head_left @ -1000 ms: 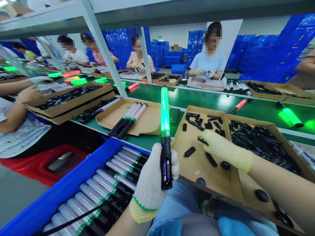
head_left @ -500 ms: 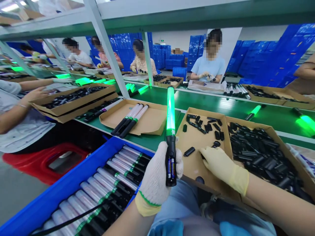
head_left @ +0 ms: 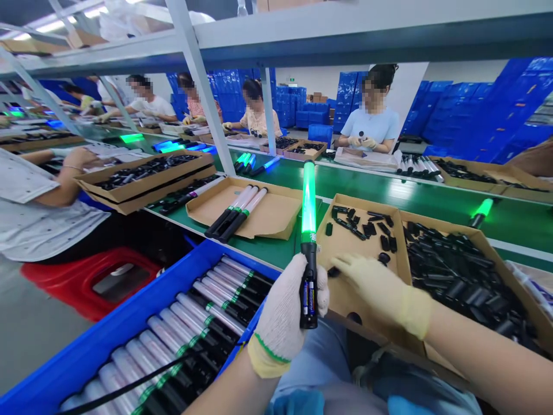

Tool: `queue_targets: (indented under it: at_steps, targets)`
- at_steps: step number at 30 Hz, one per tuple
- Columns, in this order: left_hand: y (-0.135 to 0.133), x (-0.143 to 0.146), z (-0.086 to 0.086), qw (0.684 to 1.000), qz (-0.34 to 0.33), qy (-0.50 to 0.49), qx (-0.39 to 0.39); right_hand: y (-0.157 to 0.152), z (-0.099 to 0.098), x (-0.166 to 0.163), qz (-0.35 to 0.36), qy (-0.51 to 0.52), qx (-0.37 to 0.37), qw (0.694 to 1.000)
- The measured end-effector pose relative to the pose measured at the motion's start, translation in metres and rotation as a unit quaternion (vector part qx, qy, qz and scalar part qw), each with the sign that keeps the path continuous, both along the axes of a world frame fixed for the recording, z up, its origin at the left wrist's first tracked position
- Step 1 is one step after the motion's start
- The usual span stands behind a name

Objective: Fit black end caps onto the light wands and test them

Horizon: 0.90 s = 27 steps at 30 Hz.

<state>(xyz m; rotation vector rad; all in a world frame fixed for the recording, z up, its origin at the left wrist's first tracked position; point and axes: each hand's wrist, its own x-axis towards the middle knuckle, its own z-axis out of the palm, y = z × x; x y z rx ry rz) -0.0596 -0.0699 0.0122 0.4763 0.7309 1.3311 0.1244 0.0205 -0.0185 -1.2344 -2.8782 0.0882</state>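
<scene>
My left hand (head_left: 283,314), in a white knit glove, is closed round the black handle of a light baton (head_left: 309,230) held upright. Its tube glows green and two batteries show in the open handle. My right hand (head_left: 380,287), in a yellowish glove, lies palm down in a shallow cardboard tray (head_left: 345,288), with its fingertips on a small black cover piece (head_left: 332,271). Whether the fingers grip the piece is hidden. More black pieces (head_left: 363,222) are scattered at the tray's far end.
A blue crate (head_left: 112,328) of unlit batons sits at lower left. A cardboard box (head_left: 462,271) of black parts stands to the right. Another tray (head_left: 259,210) holds three batons. Beyond runs a green conveyor (head_left: 389,190) with lit batons, and people work at both sides.
My right hand has drawn back from the middle of the tray toward its near left corner, beside the baton. The baton stays upright and green; the camera has tilted up slightly.
</scene>
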Motion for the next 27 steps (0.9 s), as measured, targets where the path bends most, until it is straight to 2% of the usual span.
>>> queue_targets:
  at_steps: [2, 4, 6, 8, 10, 11, 13, 15, 16, 19, 21, 23, 25, 27]
  targets:
    - [-0.004, 0.000, -0.001, 1.000, -0.004, 0.006, -0.005, -0.002, -0.010, -0.032, 0.017, -0.007, -0.019, 1.000]
    - [-0.009, -0.001, -0.004, 1.000, -0.002, 0.010, -0.017, -0.003, -0.014, -0.042, 0.014, -0.009, -0.033, 0.999]
    - [-0.013, 0.000, -0.007, 1.000, 0.003, 0.006, -0.024, -0.003, -0.008, -0.032, 0.005, 0.007, -0.042, 0.999]
    - [-0.015, 0.004, -0.011, 0.999, 0.013, -0.010, -0.029, -0.006, 0.006, -0.010, -0.010, 0.029, -0.042, 0.999]
    - [-0.015, 0.012, -0.014, 0.999, 0.002, -0.029, -0.044, -0.016, 0.024, 0.014, -0.064, 0.090, -0.040, 0.993]
    - [-0.014, 0.018, -0.015, 0.998, -0.013, -0.036, -0.056, -0.024, 0.033, 0.025, -0.108, 0.148, -0.051, 0.982]
    - [-0.013, 0.028, -0.020, 0.995, -0.053, -0.036, -0.080, -0.047, 0.046, 0.040, -0.186, 0.289, -0.098, 0.934]
    - [-0.014, 0.037, -0.027, 0.995, -0.070, 0.016, -0.065, -0.072, 0.053, 0.045, -0.200, 0.382, -0.167, 0.887]
    - [-0.015, 0.039, -0.033, 0.995, -0.064, 0.053, -0.046, -0.083, 0.055, 0.045, -0.178, 0.391, -0.195, 0.882]
    - [-0.021, 0.039, -0.051, 0.979, -0.010, 0.196, 0.058, -0.101, 0.059, 0.039, -0.108, 0.352, -0.234, 0.900]
    - [-0.023, 0.039, -0.060, 0.948, 0.000, 0.285, 0.143, -0.102, 0.062, 0.037, -0.084, 0.325, -0.224, 0.915]
    - [-0.024, 0.041, -0.063, 0.913, -0.018, 0.351, 0.208, -0.101, 0.066, 0.040, -0.074, 0.304, -0.219, 0.924]
    - [-0.023, 0.046, -0.059, 0.910, -0.036, 0.353, 0.212, -0.101, 0.069, 0.045, -0.069, 0.286, -0.219, 0.930]
    - [-0.023, 0.053, -0.051, 0.936, -0.042, 0.300, 0.177, -0.103, 0.069, 0.048, -0.058, 0.270, -0.217, 0.936]
